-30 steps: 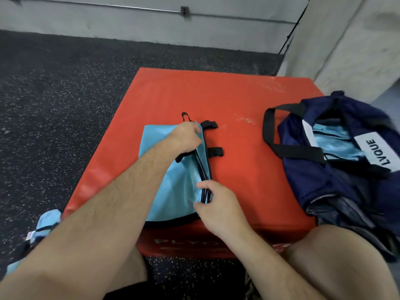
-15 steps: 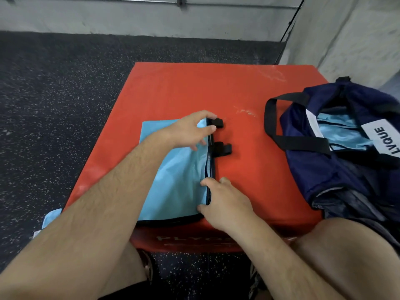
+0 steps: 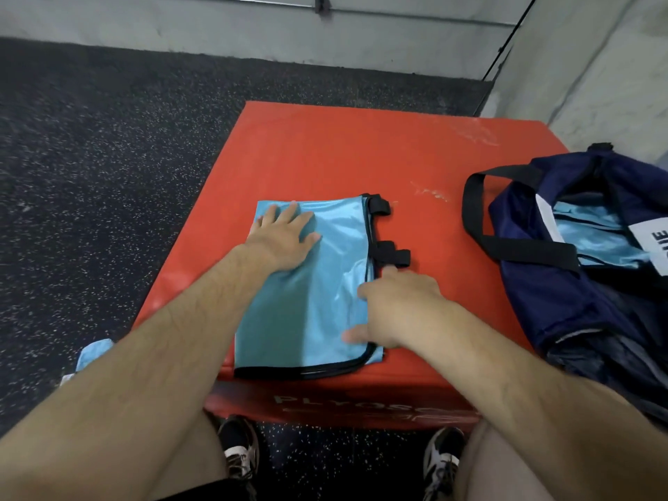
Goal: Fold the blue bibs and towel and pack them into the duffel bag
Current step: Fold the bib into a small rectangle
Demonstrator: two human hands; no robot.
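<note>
Two hands lie flat on the folded blue bib (image 3: 307, 294): left hand (image 3: 285, 233), fingers spread wide, at its 10 o'clock corner; right hand (image 3: 394, 305), fingers extended and gripping nothing, on its 3 o'clock edge. Bib rests on the red worktop (image 3: 343, 150), front lettered "PLYOSO". Open navy duffel bag (image 3: 542, 291) at 3 o'clock; white label (image 3: 654, 244) shows "UE".

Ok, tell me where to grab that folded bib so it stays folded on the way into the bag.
Take the bib by its right edge, coming from the right. The black-trimmed open layers and the straps stack there, so pinching them together probably keeps the fold shut. The left side is a closed fold. The right hand rests at that edge.
</note>
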